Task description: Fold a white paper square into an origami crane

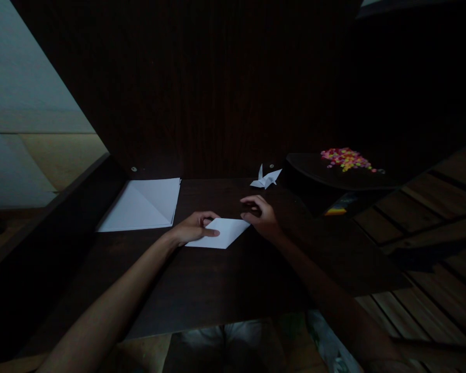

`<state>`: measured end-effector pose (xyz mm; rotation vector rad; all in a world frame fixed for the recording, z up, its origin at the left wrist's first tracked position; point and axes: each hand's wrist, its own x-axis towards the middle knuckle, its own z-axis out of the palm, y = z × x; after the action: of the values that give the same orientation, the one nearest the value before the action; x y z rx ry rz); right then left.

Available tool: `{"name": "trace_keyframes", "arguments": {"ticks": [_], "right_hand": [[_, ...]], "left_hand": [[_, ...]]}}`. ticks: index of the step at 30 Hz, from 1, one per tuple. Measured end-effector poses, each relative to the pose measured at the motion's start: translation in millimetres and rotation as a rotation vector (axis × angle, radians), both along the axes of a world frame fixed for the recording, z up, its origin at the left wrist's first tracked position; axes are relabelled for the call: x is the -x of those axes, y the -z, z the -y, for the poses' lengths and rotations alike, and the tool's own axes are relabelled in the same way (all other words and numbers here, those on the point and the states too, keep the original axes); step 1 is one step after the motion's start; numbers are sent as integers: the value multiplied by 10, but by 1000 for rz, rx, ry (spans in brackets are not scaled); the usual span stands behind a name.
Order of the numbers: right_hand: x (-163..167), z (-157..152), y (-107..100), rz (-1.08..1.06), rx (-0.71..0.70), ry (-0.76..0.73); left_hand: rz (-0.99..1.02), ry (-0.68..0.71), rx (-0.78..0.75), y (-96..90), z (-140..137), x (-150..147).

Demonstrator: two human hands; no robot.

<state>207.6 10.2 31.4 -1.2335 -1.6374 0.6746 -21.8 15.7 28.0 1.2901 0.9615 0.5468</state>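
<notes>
A folded piece of white paper is held low over the dark tabletop in front of me. My left hand grips its left part, the thumb lying on top and the fingers behind the far edge. At the paper's right corner is my right hand, its fingers curved with a gap between thumb and forefinger. The thumb meets or overlaps that corner; whether it presses there I cannot tell. Beyond the right hand stands a white paper crane near the back panel.
A stack of white paper sheets, the top one creased diagonally, lies at the left on the dark desk. Small pink and yellow pieces are heaped on a rounded shelf at the right. A tall dark panel rises behind.
</notes>
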Motion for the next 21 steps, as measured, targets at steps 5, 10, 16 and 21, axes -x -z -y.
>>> {"name": "trace_keyframes", "arguments": {"ticks": [5, 10, 16, 21], "right_hand": [[149, 142, -15, 469, -145, -200], [230, 148, 127, 404, -123, -303], [223, 79, 260, 405, -111, -289], [219, 46, 294, 425, -154, -232]], "left_hand": [[-116, 117, -227, -11, -13, -28], [-301, 53, -383, -48, -3, -44], [-535, 18, -739, -104, 61, -75], [-573, -11, -913, -24, 52, -73]]}}
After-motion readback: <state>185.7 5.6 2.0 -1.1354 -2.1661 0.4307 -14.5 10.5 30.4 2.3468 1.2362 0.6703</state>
